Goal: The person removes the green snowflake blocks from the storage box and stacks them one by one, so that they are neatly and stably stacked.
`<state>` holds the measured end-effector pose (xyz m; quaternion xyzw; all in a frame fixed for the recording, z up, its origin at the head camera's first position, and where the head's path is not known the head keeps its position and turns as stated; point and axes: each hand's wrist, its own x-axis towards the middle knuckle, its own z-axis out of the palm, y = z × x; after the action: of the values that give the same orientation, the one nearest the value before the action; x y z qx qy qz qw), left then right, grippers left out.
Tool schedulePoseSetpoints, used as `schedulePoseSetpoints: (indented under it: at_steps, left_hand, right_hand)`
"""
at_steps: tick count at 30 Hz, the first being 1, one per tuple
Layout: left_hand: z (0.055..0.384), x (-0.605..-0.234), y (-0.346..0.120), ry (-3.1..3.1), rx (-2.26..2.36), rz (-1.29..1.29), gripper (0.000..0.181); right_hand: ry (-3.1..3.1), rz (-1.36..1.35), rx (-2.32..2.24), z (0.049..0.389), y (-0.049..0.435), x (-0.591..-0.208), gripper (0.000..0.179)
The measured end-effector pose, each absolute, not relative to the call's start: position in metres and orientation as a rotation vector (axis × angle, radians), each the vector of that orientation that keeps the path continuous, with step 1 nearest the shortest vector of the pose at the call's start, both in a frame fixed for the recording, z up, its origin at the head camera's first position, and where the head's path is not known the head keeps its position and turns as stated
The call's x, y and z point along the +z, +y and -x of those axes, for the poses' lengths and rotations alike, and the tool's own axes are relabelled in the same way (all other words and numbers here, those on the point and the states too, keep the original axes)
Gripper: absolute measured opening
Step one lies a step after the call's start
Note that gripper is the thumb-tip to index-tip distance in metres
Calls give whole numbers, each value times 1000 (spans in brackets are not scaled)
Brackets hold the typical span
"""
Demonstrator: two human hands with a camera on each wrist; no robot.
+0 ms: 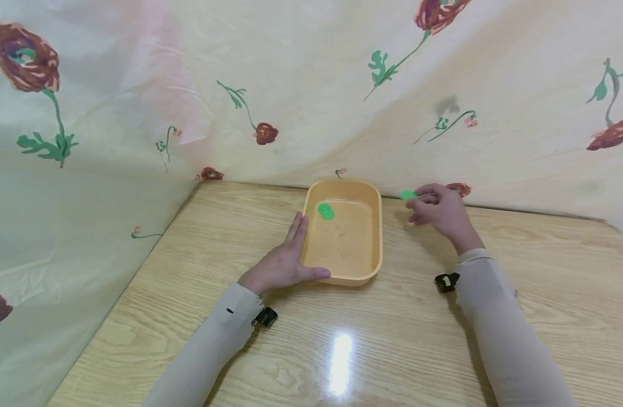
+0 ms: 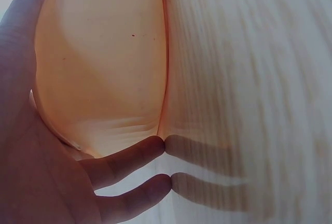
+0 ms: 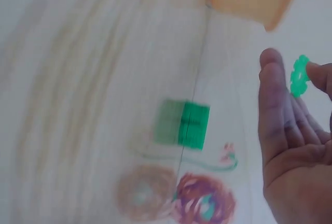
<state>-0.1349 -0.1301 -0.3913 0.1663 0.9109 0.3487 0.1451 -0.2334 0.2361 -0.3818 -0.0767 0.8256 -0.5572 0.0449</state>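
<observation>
An orange plastic tray (image 1: pixel 344 280) stands on the table with green flower-edged discs (image 1: pixel 325 211) inside, near its back left. Against its left wall and front left corner rests my left hand (image 1: pixel 286 263), with fairly straight fingers and the thumb over the front rim. In the left wrist view two fingertips (image 2: pixel 150 182) reach the tabletop beside the tray wall (image 2: pixel 109 79). To the right of the tray, my right hand (image 1: pixel 441 212) pinches a green flower-edged disc (image 1: pixel 409 195) between thumb and fingers. A green block-like piece (image 3: pixel 196 125) appears near that hand in the right wrist view.
A flower-printed cloth (image 1: pixel 301 85) hangs along the table's back edge and left side. The wood-grain table (image 1: pixel 393 339) shows a bright light reflection in front of the tray. Black wrist straps (image 1: pixel 446 282) show at both sleeves.
</observation>
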Motion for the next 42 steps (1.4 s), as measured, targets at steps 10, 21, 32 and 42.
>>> schedulePoseSetpoints:
  at_steps: [10, 21, 32, 42]
  left_hand:
    - [136, -391, -129, 2628, 985, -455, 131]
    - [136, -390, -130, 2627, 995, -462, 132]
    - [135, -391, -130, 2622, 1006, -470, 131]
    - [135, -391, -131, 2633, 997, -456, 131]
  right_hand:
    - [2688, 73, -1538, 231, 282, -401, 48]
    - [2830, 181, -1273, 228, 278, -413, 44]
    - [2837, 168, -1207, 225, 276, -415, 44]
    - [2842, 179, -1178, 227, 278, -417, 48]
